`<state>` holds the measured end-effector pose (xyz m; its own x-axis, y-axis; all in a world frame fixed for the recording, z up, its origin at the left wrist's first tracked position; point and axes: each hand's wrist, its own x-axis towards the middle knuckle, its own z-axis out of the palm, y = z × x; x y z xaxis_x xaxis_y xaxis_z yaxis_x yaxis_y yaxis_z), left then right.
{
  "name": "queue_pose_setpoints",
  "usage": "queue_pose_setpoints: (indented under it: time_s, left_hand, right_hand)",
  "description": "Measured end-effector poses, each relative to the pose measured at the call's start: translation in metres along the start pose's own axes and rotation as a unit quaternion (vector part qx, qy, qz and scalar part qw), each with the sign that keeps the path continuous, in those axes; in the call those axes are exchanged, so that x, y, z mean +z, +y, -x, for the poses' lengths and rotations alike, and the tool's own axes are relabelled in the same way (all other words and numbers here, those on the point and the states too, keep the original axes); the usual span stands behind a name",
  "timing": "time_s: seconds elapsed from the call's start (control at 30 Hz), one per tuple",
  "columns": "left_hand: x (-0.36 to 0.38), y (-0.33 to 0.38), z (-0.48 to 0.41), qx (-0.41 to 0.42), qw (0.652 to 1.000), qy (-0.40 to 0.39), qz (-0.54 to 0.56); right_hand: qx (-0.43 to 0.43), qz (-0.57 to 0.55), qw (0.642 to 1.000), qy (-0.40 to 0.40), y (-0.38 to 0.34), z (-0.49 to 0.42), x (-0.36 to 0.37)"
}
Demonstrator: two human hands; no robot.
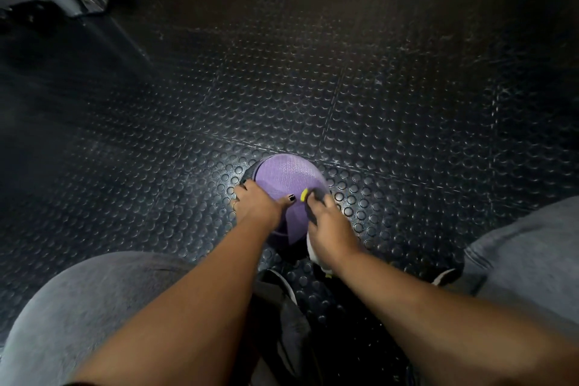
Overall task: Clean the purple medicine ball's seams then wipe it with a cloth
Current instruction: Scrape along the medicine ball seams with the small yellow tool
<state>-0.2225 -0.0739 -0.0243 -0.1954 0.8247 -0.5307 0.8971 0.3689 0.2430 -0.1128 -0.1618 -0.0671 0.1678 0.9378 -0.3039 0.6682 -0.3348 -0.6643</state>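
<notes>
found left hand (257, 207) flat on purple medicine ball (288, 175) at nine o'clock, right hand (329, 225) gripping yellow-tipped tool (304, 195) at four o'clock. recommended: brace ball firmly, trace seam (285, 227) in short strokes.

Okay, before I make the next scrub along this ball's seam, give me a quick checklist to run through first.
1. Purple medicine ball sitting on the studded floor: ok.
2. Left hand laid on the ball's left side to steady it: ok.
3. Right hand gripping the yellow-tipped tool: ok.
4. Tool tip against the ball's surface: ok.
5. Tip lined up on a seam: cannot tell; that spot is blurred.
6. Cloth within reach for the wipe: cannot tell; none is plainly in view.
</notes>
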Motion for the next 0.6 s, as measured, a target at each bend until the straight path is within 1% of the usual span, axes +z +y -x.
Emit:
queue_pose_setpoints:
  time_s: [0.1, 0.23, 0.27, 0.37, 0.43, 0.47, 0.5, 0.53, 0.57, 0.6]
  left_hand:
    - [-0.003, 0.000, 0.000, 0.011, 1.000, -0.001, 0.000]
    - [-0.005, 0.002, 0.003, 0.023, 1.000, -0.004, -0.011]
    - [-0.005, 0.002, 0.004, 0.026, 0.999, -0.004, -0.018]
    - [-0.005, 0.002, 0.008, 0.035, 0.999, -0.013, -0.021]
    - [-0.007, 0.000, 0.007, 0.044, 0.999, -0.020, -0.025]
    - [-0.008, -0.002, 0.007, 0.047, 0.998, -0.021, -0.032]
    - [-0.008, -0.004, 0.007, 0.050, 0.998, -0.021, -0.036]
    - [-0.009, -0.006, 0.007, 0.053, 0.998, -0.023, -0.038]
    - [-0.010, -0.008, 0.007, 0.057, 0.997, -0.027, -0.039]
    - [-0.010, -0.009, 0.008, 0.061, 0.997, -0.032, -0.041]
  right_hand:
    - [-0.053, 0.068, 0.995, -0.050, 0.014, 0.019, 0.008]
    - [-0.072, 0.149, 0.983, -0.083, 0.033, 0.019, 0.005]
    - [-0.049, 0.169, 0.980, -0.096, 0.039, 0.022, 0.005]
    - [0.092, 0.194, 0.968, -0.130, 0.072, 0.028, 0.002]
    - [0.152, 0.160, 0.970, -0.105, 0.083, 0.023, -0.004]
    - [0.166, 0.130, 0.975, -0.075, 0.082, 0.017, -0.008]
    - [0.170, 0.076, 0.982, -0.040, 0.076, 0.012, -0.012]
    - [0.160, 0.021, 0.987, -0.010, 0.066, 0.007, -0.015]
    - [0.132, -0.012, 0.991, 0.017, 0.056, 0.002, -0.019]
    - [0.088, -0.011, 0.995, 0.034, 0.044, -0.002, -0.024]
